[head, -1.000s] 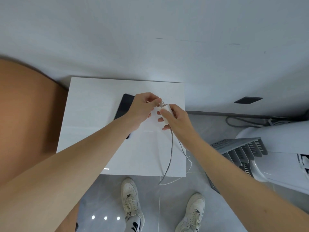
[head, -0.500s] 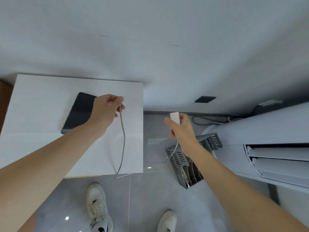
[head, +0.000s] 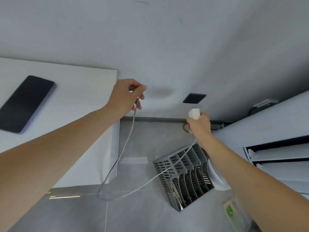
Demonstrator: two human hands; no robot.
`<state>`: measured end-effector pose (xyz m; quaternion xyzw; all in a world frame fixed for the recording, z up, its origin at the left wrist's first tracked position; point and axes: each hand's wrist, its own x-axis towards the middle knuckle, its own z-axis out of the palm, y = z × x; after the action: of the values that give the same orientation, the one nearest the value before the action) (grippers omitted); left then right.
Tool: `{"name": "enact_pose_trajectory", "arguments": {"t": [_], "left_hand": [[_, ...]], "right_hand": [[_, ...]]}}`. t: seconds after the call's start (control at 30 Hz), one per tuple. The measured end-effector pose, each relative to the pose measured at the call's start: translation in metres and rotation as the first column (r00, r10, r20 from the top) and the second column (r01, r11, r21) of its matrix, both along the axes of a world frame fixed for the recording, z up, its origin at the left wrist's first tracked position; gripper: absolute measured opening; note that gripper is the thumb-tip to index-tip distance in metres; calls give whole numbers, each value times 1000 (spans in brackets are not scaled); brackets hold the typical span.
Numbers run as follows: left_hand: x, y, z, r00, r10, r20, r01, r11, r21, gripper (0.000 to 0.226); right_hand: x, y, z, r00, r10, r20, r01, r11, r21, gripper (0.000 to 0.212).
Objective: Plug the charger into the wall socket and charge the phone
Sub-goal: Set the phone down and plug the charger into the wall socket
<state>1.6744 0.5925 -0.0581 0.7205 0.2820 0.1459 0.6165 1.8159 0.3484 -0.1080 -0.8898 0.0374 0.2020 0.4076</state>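
Hands on charger and cable, short of the socket.
Right hand [head: 199,125] gripped the white plastic charger block [head: 194,113] just below the dark square wall socket [head: 194,98]; left hand [head: 125,96] pinched the thin grey cable [head: 124,148].

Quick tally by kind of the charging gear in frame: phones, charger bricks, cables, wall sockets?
Phone: 1
Charger brick: 1
Cable: 1
Wall socket: 1
Total: 4
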Motion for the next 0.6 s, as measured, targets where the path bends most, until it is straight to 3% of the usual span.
{"name": "enact_pose_trajectory", "arguments": {"t": [0.2, 0.47, 0.6], "left_hand": [[57, -22, -25, 970, -240, -41, 243, 963, 115, 17], [90, -20, -57, 950, -300, -87, 312, 897, 314, 20], [95, -15, -58, 931, -345, -123, 360, 801, 479, 19]], "right_hand": [[62, -10, -49, 990, 14, 142, -19, 999, 30, 21], [102, 1, -97, 946, 43, 322, -38, 999, -20, 33], [111, 1, -112, 911, 65, 406, -47, 997, -54, 36]]}}
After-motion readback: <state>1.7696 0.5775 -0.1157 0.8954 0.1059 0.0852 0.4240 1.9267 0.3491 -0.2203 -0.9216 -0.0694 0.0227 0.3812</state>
